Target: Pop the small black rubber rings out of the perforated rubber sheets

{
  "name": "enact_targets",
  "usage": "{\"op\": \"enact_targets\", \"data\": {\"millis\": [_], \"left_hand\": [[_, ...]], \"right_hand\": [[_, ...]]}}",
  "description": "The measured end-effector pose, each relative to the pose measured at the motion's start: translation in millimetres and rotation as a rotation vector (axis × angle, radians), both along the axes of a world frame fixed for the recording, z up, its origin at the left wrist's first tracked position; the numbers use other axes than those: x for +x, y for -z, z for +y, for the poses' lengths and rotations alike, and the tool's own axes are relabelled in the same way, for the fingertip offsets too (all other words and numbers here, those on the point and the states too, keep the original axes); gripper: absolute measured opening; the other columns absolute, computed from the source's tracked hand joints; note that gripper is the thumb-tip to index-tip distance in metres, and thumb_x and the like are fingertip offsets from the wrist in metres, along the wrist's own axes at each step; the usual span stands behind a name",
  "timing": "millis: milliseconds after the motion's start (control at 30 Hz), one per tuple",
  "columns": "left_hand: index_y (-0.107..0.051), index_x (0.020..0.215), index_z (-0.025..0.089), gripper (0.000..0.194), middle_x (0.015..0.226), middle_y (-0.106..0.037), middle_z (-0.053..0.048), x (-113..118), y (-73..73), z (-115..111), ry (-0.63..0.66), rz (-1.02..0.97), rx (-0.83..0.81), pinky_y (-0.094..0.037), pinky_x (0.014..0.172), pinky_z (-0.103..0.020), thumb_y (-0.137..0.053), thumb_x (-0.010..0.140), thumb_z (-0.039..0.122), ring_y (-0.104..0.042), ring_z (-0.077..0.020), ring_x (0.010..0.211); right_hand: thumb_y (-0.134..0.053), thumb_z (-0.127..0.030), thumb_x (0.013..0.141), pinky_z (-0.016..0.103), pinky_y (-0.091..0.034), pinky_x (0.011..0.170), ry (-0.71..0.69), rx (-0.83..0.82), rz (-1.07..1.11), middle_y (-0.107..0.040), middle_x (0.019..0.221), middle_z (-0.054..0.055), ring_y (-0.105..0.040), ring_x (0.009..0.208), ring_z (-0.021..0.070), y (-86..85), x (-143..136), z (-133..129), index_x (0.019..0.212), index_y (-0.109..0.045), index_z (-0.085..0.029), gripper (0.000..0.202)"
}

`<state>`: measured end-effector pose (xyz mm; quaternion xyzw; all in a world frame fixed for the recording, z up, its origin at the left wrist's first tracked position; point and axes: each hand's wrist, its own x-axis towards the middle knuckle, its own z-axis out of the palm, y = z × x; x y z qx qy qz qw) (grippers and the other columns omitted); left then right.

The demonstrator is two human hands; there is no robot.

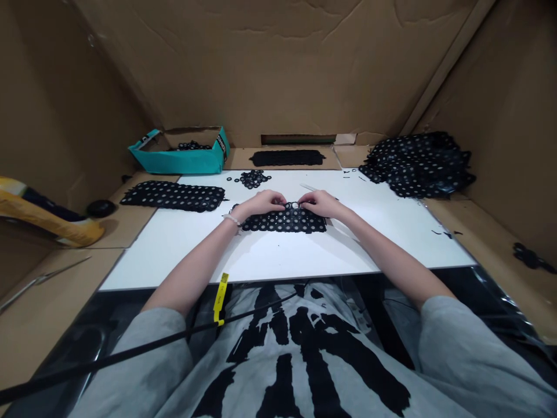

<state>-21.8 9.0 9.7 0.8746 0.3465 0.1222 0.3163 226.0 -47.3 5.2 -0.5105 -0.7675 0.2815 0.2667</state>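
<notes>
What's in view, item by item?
Board: one, white, centre
Box: one, teal, back left
Rings: many, black, in box, on board
Dotted sheet: one, black, on board
Other sheets: two, black, left and back
Sheet pile: one, black, back right
Scraps: several, black, right
Sliver: one, pale, behind dotted sheet
Packet: one, mostly yellow, left
Round thing: one, black, left
Metal tool: one, grey, left
Small thing: one, black, right
Cable: one, black, front
Tag: one, yellow, on cable
Cardboard: several panels, brown, around
Bracelet: one, white, left wrist
Shirt: one, grey, black, front
Left hand: one, sheet's edge
Right hand: one, same edge
</notes>
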Motion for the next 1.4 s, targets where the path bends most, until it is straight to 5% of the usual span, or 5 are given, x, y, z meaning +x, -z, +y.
{"op": "enact_targets", "data": {"millis": [567,767,933,1200,1400], "left_hand": [[-0.083,0.09,0.02,0.022,0.091,-0.081,-0.006,11.2,-0.4,-11.1,-0.137,-0.125,0.111,-0.049,0.089,-0.035,-0.07,0.081,0.035,-0.07,-0.0252,0.09],[-0.082,0.1,0.015,0.028,0.107,-0.08,-0.011,-50.5,-5.7,44.2,-0.817,-0.33,0.292,-0.047,0.098,-0.035,-0.062,0.087,0.029,-0.069,-0.0274,0.107],[-0.08,0.1,0.014,0.03,0.104,-0.078,-0.013,-107.6,-2.4,92.3,-1.023,-0.062,0.227,-0.048,0.095,-0.035,-0.074,0.074,0.027,-0.068,-0.0301,0.105],[-0.064,0.055,0.021,0.021,0.072,-0.071,-0.008,-125.5,0.6,122.8,-0.957,0.099,0.214,-0.05,0.085,-0.035,-0.084,0.056,0.029,-0.067,-0.0313,0.091],[-0.071,0.065,0.018,0.024,0.076,-0.073,-0.007,-110.4,-2.2,108.0,-0.921,-0.256,0.183,-0.05,0.08,-0.033,-0.085,0.059,0.037,-0.065,-0.0236,0.08]], "right_hand": [[-0.066,-0.031,0.084,0.03,-0.046,0.077,0.011,-0.007,0.152,-0.076,0.082,0.005,-0.066,0.078,0.0196,21.6,-22.2,1.8,0.081,-0.075,-0.017,0.017],[-0.067,-0.027,0.083,0.031,-0.047,0.08,0.055,-0.018,0.127,-0.078,0.085,0.006,-0.067,0.082,0.0204,22.0,-20.6,1.8,0.08,-0.075,-0.017,0.013],[-0.066,-0.027,0.084,0.032,-0.046,0.083,0.047,-0.01,0.131,-0.078,0.087,0.006,-0.068,0.086,0.0211,22.4,-20.7,0.0,0.081,-0.075,-0.017,0.013],[-0.066,-0.028,0.084,0.033,-0.047,0.086,0.046,-0.046,0.134,-0.077,0.089,0.006,-0.067,0.087,0.0211,15.3,-22.0,-3.5,0.08,-0.074,-0.018,0.013],[-0.066,-0.025,0.084,0.033,-0.047,0.086,0.044,-0.051,0.131,-0.077,0.089,0.006,-0.067,0.088,0.0207,14.4,-22.0,-3.7,0.081,-0.075,-0.018,0.012]]}}
